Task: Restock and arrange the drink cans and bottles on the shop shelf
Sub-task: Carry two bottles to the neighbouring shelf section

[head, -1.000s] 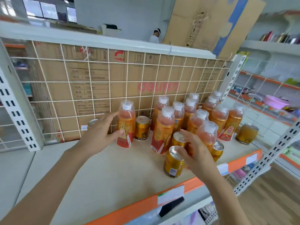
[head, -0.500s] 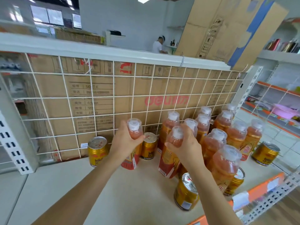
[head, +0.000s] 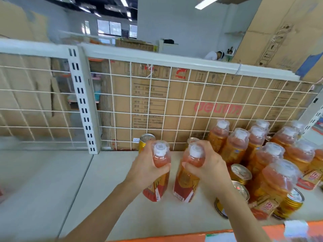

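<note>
Shop shelf (head: 90, 193), wire grid back. Left hand (head: 146, 169) wrapped round left bottle (head: 158, 173) at shoulder; right hand (head: 206, 167) gripping right bottle (head: 187, 180) likewise. Both bottles upright, side by side, standing on shelf beneath palms. Bottle cluster (head: 272, 154) at right.

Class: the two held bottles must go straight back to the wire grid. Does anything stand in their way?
Yes. A gold can stands behind the left bottle, a second can behind the right bottle, both in front of the wire grid.
</note>
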Available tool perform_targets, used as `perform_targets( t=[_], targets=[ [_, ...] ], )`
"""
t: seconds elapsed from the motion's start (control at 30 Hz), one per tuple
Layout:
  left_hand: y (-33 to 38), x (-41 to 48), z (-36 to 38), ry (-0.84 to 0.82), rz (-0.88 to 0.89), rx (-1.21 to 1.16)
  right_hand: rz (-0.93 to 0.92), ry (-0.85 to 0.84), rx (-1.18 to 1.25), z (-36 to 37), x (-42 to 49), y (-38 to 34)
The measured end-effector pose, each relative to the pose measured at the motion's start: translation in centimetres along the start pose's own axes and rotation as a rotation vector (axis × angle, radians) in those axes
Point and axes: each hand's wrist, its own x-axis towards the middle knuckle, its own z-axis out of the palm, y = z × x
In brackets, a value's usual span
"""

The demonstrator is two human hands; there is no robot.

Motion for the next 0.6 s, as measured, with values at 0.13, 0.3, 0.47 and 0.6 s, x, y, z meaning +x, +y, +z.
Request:
perform_targets(
  t=[0.13, 0.3, 0.47, 0.6],
  targets=[
    [-1.0, -4.2, -3.6, 0.081, -0.035, 0.006, -0.079, -0.048, 0.0, 1.8, -1.5, -2.7],
    [-2.1, -9.0, -8.4, 0.204, -0.049, 0.057, -0.144, -0.1, 0.091, 4.2, -2.5, -5.7],
    [-3.8, -11.9, -12.5, 0.322, -0.14, 0.134, -0.252, -0.188, 0.159, 7.5, -2.9, -9.8],
    [-5.1, -13.3, -15.4, 0.395, -0.175, 0.201, -0.358, -0.272, 0.211, 11.3, -2.7, -13.9]
  ],
)
